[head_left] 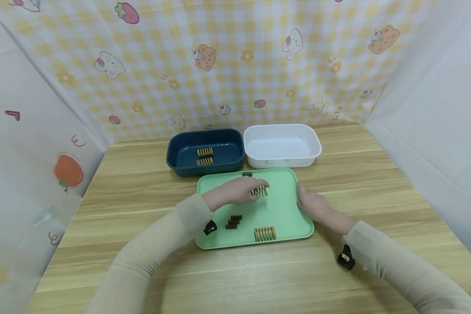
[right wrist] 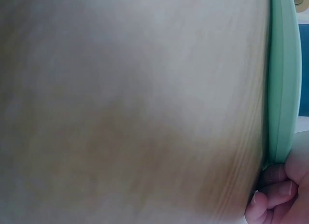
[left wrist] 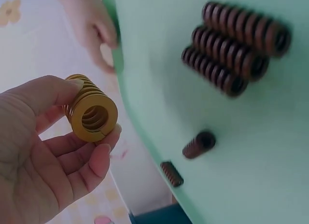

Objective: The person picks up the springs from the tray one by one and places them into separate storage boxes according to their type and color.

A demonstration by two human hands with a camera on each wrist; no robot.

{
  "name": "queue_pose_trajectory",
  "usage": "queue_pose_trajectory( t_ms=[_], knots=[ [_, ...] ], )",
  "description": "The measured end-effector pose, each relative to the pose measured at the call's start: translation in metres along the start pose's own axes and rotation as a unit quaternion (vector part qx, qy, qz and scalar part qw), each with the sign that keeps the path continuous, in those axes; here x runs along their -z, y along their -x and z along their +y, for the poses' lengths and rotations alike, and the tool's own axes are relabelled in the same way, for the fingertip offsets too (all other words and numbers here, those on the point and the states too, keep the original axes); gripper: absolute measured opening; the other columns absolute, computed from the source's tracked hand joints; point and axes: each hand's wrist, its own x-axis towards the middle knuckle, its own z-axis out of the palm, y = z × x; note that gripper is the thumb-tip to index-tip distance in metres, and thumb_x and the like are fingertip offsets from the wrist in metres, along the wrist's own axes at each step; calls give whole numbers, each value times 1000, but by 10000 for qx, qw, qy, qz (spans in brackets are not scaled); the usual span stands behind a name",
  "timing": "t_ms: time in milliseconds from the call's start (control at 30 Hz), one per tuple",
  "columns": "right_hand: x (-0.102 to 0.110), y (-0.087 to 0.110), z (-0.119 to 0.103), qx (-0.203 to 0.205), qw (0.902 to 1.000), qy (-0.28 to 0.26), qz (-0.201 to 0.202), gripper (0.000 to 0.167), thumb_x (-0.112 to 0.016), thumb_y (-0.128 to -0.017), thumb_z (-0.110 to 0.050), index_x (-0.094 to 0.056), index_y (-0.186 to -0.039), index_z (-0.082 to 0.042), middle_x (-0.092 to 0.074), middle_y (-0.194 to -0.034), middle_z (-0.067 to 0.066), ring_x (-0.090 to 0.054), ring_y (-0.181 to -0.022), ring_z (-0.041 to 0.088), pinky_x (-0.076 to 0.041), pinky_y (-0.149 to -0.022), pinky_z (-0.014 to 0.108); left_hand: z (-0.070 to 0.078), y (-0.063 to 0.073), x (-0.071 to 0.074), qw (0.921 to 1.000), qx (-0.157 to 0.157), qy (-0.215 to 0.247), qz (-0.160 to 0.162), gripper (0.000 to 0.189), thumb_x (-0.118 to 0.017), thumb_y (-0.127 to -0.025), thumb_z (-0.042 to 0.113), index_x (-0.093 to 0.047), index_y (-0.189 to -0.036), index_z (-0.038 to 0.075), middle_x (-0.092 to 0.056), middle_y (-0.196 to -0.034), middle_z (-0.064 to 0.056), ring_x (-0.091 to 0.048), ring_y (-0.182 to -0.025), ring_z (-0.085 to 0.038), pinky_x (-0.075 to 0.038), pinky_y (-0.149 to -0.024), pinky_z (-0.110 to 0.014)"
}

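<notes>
A yellow coil spring (left wrist: 88, 94) is pinched between the thumb and fingers of my left hand (head_left: 238, 191), held above the green tray (head_left: 282, 209). My right hand (head_left: 315, 206) grips the tray's right edge, fingers curled at its rim in the right wrist view. On the tray, another yellow spring (head_left: 264, 234) lies near the front edge. Three small brown springs (head_left: 233, 222) lie side by side at the tray's left. Toward the far edge the left wrist view shows two more brown springs, one nearer (left wrist: 199, 145) and one farther (left wrist: 172, 174).
Behind the tray stands a navy bin (head_left: 208, 169) with two yellow springs (head_left: 205, 161) inside. To its right, a white bin (head_left: 282, 163) stands against it. All rest on a wood-grain table (head_left: 141, 187), with a checked cloth (head_left: 235, 87) hanging behind.
</notes>
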Motion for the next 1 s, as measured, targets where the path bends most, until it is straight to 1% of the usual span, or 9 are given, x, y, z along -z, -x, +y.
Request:
queue_pose_trajectory(
  t_ms=[33,133,267,333,400,500,667,867,1000],
  knots=[
    [0,0,0,-1,10000,-11,5,44,-42,-91,-7,-30,-127,15,-38,-47,1,-37,-38,14,-29,-34,25,-2,0,2,10000,-9,54,63,47,-55,-91,17,-43,-136,14,-51,-132,-1,-50,-114,-14,-43,-93,-30],
    [1,0,0,-38,10000,21,-70,43,-41,-92,-7,-30,-127,14,-39,-47,1,-38,-38,14,-29,-33,25,-8,1,10,9992,-35,341,181,46,-54,-91,15,-44,-136,11,-54,-127,-5,-55,-98,-17,-46,-82,-31],
    [0,-1,1,-85,9998,50,-186,42,-39,-92,-8,-30,-127,13,-40,-48,1,-38,-38,13,-29,-33,24,-16,3,18,9980,99,541,300,46,-54,-91,15,-44,-135,13,-56,-123,-5,-55,-90,-15,-46,-74,-29],
    [0,-1,1,-70,9998,61,-186,41,-39,-92,-8,-30,-127,13,-40,-48,1,-38,-38,13,-29,-33,24,-20,4,22,9973,214,587,379,45,-54,-90,16,-45,-135,15,-58,-117,-4,-54,-87,-13,-45,-71,-27],
    [0,-1,1,-67,9998,62,-196,42,-39,-92,-8,-30,-127,13,-40,-48,1,-38,-38,13,-29,-33,24,-24,4,25,9964,310,663,433,45,-54,-91,16,-46,-134,17,-59,-110,-1,-52,-79,-13,-43,-65,-25],
    [0,-1,1,-62,9997,59,-227,43,-39,-92,-8,-29,-128,14,-40,-48,1,-38,-38,13,-29,-33,24,-30,4,30,9949,348,793,510,44,-54,-91,14,-46,-134,16,-59,-96,-1,-49,-70,-15,-40,-60,-25],
    [0,-1,1,-94,9997,51,-226,44,-39,-92,-8,-30,-128,14,-40,-48,0,-38,-38,12,-28,-33,23,-40,5,38,9934,416,830,670,45,-54,-90,13,-46,-135,14,-56,-89,-3,-47,-72,-17,-40,-62,-27],
    [0,-1,1,-89,9998,66,-184,43,-40,-92,-8,-31,-127,14,-39,-48,1,-38,-38,13,-28,-33,23,-52,4,44,9912,487,812,927,45,-56,-89,12,-47,-133,12,-60,-102,-4,-53,-87,-17,-46,-74,-32],
    [2,-1,0,-121,9997,39,-212,43,-38,-93,-9,-30,-129,14,-40,-48,2,-39,-38,14,-30,-33,25,-59,6,50,9882,602,925,1060,46,-55,-90,13,-45,-134,12,-59,-107,-6,-55,-93,-18,-47,-77,-34]
  ],
)
